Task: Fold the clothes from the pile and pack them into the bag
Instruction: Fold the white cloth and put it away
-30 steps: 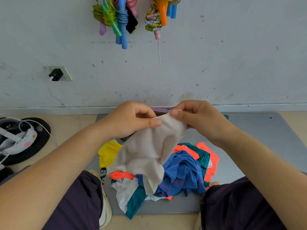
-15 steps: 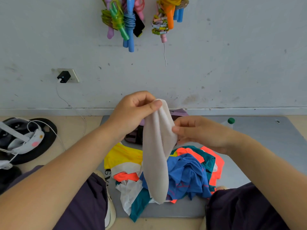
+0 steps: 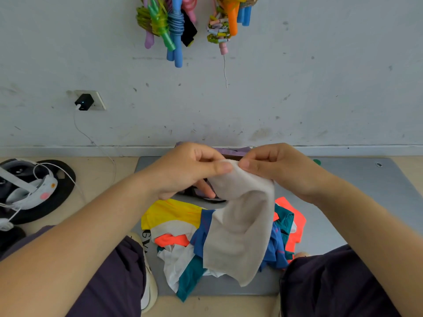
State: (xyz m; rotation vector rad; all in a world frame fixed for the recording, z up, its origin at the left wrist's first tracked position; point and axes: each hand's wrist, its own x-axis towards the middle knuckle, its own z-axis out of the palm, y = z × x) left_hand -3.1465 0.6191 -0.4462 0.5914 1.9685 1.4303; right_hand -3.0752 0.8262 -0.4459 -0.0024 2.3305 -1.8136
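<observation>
Pale beige cloth (image 3: 238, 227) pinched at its top edge, hanging down over the pile of clothes (image 3: 229, 239). Readable writing scarce: dark letters on a white patch at the pile's left edge, seemingly "GV" or similar, partly cut off; nothing else legible.

Cloth's upper edge caught between the two hands, just above the middle of the grey mat (image 3: 357, 193). Left hand (image 3: 190, 170) on the left corner of that edge, thumb pressed flat along the top, curled fingers behind, fabric nipped between them. Right hand (image 3: 281, 170) just beside it, thumb tip nearly touching the left thumb, other fingers folded over the fabric from behind. Both grips narrow and closed on the cloth, no gap showing between thumb and fingers. Rest of the cloth falling loose below the right hand, lower corner reaching down past the pile's near edge.

Pile underneath in yellow, white, orange, blue and teal, spread on the mat between two knees in dark trousers (image 3: 109, 277). Purple and dark bag (image 3: 233, 150) partly hidden behind the hands, close to the wall. White shoe (image 3: 150, 291) by the left knee.

Bundles of coloured skipping ropes (image 3: 174, 26) hanging on the wall. Black charger (image 3: 84, 102) in a wall socket, white cable trailing down. Black round object with white headphones (image 3: 34, 191) on the floor at far left.
</observation>
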